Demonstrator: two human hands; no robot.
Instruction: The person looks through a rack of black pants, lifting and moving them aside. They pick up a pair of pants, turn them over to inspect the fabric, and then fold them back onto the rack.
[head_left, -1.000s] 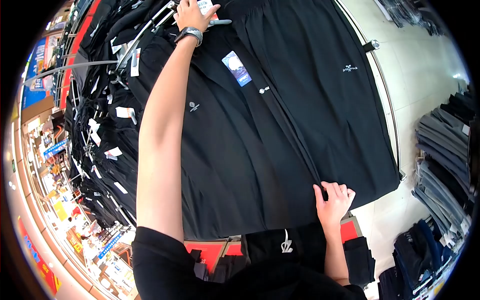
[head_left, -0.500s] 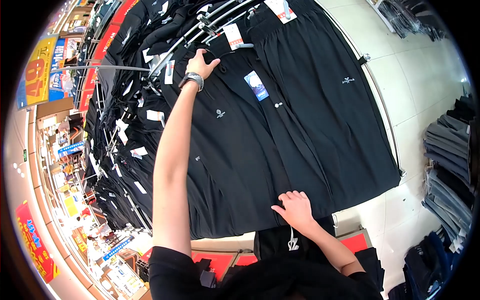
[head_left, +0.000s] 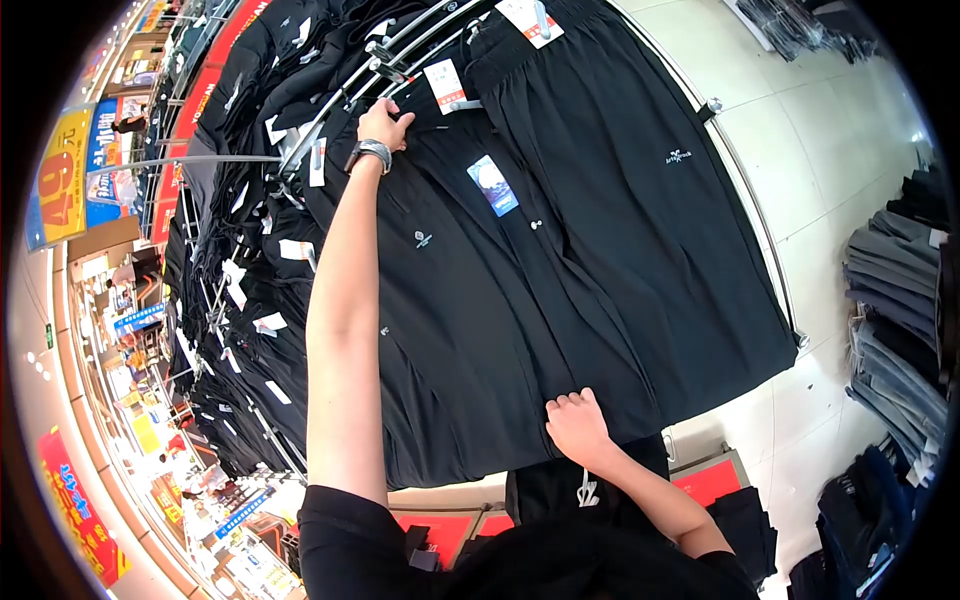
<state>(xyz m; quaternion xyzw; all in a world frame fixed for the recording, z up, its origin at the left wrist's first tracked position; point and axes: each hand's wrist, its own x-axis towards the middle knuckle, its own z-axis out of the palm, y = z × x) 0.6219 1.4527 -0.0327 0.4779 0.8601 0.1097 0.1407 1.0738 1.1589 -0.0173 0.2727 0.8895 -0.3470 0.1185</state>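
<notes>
Your left hand lay atop the black trousers; your right hand curled lower, well apart; whether either gripped them, you couldn't tell.

Shows trousers side by side across the rack, with tags near their far ends. Has more hanging clothes off its left edge, perhaps on other rails, and folded piles well beyond its right edge. Includes signs far left.
</notes>
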